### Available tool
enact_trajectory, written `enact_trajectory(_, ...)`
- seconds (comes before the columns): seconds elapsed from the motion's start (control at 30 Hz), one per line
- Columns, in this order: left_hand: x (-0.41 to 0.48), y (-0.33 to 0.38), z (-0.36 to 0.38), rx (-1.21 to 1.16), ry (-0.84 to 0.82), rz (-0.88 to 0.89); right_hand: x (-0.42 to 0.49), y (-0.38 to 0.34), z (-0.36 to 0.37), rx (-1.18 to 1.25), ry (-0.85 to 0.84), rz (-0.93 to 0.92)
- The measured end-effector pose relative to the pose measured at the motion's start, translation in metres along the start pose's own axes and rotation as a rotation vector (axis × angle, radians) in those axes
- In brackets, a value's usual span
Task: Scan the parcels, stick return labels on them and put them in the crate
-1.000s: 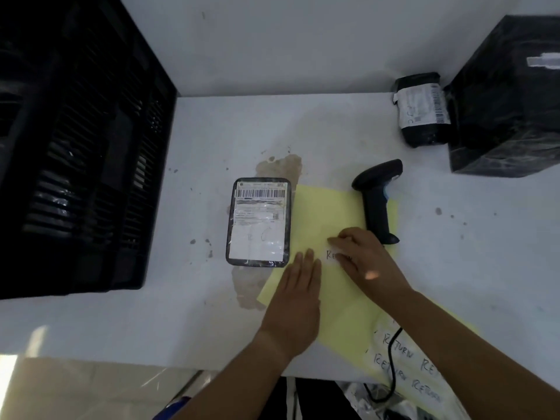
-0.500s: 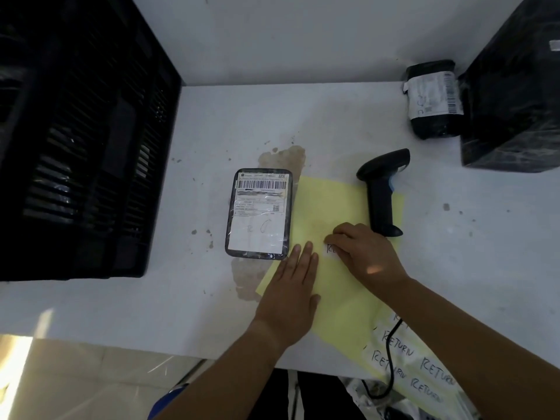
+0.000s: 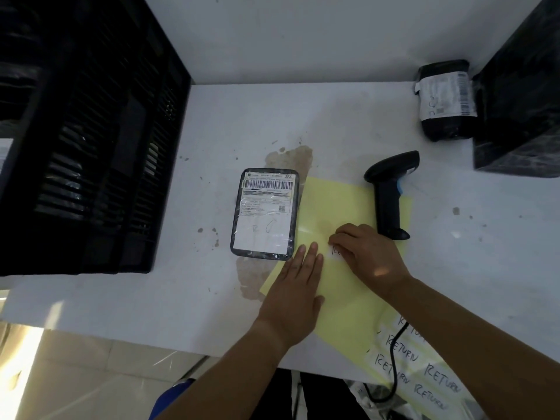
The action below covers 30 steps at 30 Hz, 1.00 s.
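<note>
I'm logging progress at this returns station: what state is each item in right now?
flat parcel: lying on the table, shipping label up, unheld.
yellow sheet: flat on the table, pressed by the left hand.
return label: on the sheet, pinched by the right hand.
scanner: laid down, unheld.
small parcel: at the back, untouched.
crate: on the left, contents unclear.

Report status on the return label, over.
Left hand flat, pinning yellow sheet. Right hand pinching return label at its edge, label on sheet. Parcel beside sheet, outside crate. Scanner on sheet's far corner, close by right hand.
</note>
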State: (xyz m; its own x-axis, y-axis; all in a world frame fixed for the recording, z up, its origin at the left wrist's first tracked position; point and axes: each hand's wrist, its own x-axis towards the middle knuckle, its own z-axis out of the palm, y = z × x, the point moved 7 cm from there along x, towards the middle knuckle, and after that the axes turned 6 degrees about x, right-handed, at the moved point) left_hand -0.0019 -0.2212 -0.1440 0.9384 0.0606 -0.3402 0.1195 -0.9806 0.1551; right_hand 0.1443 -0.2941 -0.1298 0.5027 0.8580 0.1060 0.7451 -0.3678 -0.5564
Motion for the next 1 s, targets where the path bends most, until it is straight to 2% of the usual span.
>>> enact_trajectory(0.83, 0.001, 0.001, -0.013, -0.075, -0.061, -0.022, 0.000, -0.005, -0.005, 0.023, -0.038, 0.068)
enact_trajectory(1.0, 0.000, 0.001, -0.011, -0.049, -0.095, -0.027, 0.001, -0.009, -0.005, -0.004, -0.100, 0.066)
